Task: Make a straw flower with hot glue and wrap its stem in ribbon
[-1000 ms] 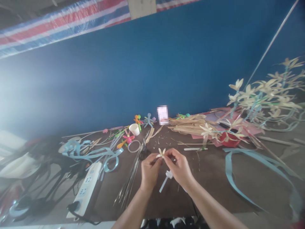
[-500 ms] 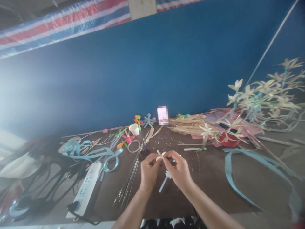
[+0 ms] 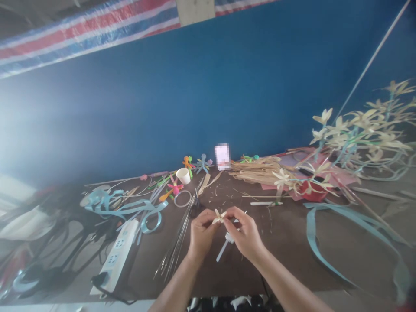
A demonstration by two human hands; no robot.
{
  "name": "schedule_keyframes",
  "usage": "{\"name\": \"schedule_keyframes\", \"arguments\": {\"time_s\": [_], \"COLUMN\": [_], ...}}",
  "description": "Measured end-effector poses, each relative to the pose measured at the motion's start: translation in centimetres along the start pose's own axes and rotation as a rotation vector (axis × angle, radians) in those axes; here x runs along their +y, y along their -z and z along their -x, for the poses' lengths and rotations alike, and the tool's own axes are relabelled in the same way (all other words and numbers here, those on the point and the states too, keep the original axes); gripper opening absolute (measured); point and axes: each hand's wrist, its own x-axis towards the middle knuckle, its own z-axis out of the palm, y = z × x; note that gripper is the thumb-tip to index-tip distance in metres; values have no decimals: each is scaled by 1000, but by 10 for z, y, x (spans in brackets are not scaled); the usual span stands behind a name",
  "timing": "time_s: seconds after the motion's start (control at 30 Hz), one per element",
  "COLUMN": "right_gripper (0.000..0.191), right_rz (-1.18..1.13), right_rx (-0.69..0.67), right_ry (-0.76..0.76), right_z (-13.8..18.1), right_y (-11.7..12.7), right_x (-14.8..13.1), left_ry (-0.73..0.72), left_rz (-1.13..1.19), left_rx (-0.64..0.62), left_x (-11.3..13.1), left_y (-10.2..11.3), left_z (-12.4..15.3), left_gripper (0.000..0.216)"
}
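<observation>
Between my two hands is a small cream flower (image 3: 219, 216) with narrow pointed petals, its face turned up. My left hand (image 3: 202, 232) pinches it from the left with thumb and forefinger. From the other side, the fingertips of my right hand (image 3: 244, 229) close on it too. The flower's underside is hidden by the fingers. Below my right hand lies a white piece with a pale strip (image 3: 222, 250) sticking out of it. Dark-handled scissors (image 3: 196, 209) rest just beyond my left hand, beside a bundle of thin wires (image 3: 178, 247).
A white power strip (image 3: 118, 253) and blue ribbon (image 3: 123, 210) lie left. Behind stand a paper cup (image 3: 183, 176) and pipe-cleaner figures (image 3: 174, 187). Dried husk strips (image 3: 256, 171) lie at the back. Finished cream flowers (image 3: 367, 123) and a red object (image 3: 312, 191) are right.
Both hands keep their pinch on the flower. The flower has tipped slightly and sits a touch lower. The things on the table have not moved.
</observation>
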Motion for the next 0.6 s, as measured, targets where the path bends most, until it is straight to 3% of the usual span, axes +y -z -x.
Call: {"name": "schedule_keyframes", "arguments": {"time_s": [0.27, 0.6], "right_gripper": [12, 12], "right_rz": [-33, -23], "right_rx": [-79, -62], "right_ry": [-31, -24], "right_z": [6, 7], "right_y": [0, -2], "right_x": [1, 1], "left_ry": [35, 41], "left_rz": [3, -23], "left_rx": [-41, -40], "left_x": [-1, -3], "left_y": [8, 8], "left_z": [6, 9], "left_gripper": [8, 7]}}
